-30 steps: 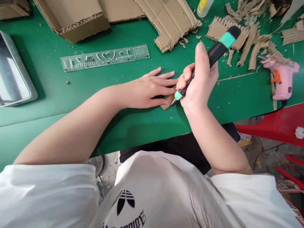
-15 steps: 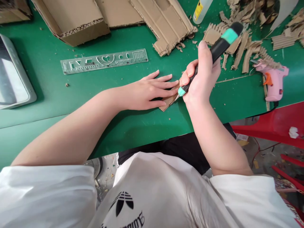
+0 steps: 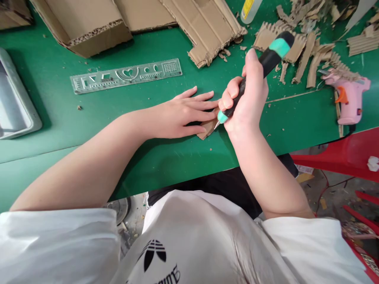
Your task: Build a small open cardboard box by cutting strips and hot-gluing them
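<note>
My left hand [image 3: 192, 112] lies flat on the table with its fingers spread, the fingertips pressing a small piece of brown cardboard [image 3: 207, 128]. In my right hand [image 3: 247, 92] is a craft knife [image 3: 271, 57] with a thick black and teal handle, gripped in a fist with the thumb up along the handle. Its short metal blade points down and left at the right edge of the cardboard piece, close to my left fingertips. Part of the piece is hidden under my fingers.
Beyond my left hand lies a clear ruler [image 3: 127, 76]. Cardboard box parts [image 3: 100, 39], a ridged cardboard sheet [image 3: 207, 29], a bottle [image 3: 251, 12] and torn scraps [image 3: 304, 55] sit farther back. A pink glue gun [image 3: 351, 96] rests at right, above a red chair [image 3: 340, 157].
My right hand and the knife have shifted slightly left, and less of the blade shows. My left hand stays flat on the cardboard piece. The view has moved a little.
</note>
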The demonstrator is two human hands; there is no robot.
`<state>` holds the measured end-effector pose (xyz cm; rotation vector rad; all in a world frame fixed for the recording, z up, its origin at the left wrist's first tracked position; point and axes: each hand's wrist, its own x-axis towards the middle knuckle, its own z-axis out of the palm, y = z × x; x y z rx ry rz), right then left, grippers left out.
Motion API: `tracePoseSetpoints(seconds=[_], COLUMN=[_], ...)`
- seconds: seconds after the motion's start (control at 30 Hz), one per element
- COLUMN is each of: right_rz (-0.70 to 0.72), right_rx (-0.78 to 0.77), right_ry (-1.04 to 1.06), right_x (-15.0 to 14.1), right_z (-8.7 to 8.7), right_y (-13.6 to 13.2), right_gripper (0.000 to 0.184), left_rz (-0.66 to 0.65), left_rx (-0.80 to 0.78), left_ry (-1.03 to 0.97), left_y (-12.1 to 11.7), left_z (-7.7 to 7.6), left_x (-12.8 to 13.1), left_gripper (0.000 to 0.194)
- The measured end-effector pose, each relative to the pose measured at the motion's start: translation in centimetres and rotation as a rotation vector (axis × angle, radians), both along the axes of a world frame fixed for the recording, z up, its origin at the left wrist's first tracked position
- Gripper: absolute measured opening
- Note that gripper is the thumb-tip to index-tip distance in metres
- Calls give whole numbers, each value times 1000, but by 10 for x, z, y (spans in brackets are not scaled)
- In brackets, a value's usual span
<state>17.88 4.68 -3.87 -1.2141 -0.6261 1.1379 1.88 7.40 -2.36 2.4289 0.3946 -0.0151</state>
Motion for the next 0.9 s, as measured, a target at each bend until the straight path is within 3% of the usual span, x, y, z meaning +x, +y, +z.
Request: tracePoseSetpoints(seconds=[0.1,0.43,0.9], right_rz=[35,-63,-103], right_rx=[8,-28,1], right_ry=[-39,-141,21], right_x=[-6,-5,0], right_z=[1,13,7], right_y=[-5,-5,7], right_gripper=[55,49,49], left_rz=[7,11,0], left_rx=[-17,-9,29], left_ry=[-8,-30,-4], left_y=[0,0,0], left_z=[2,-1,-3], left_x=[1,0,-1], left_gripper=[39,37,46])
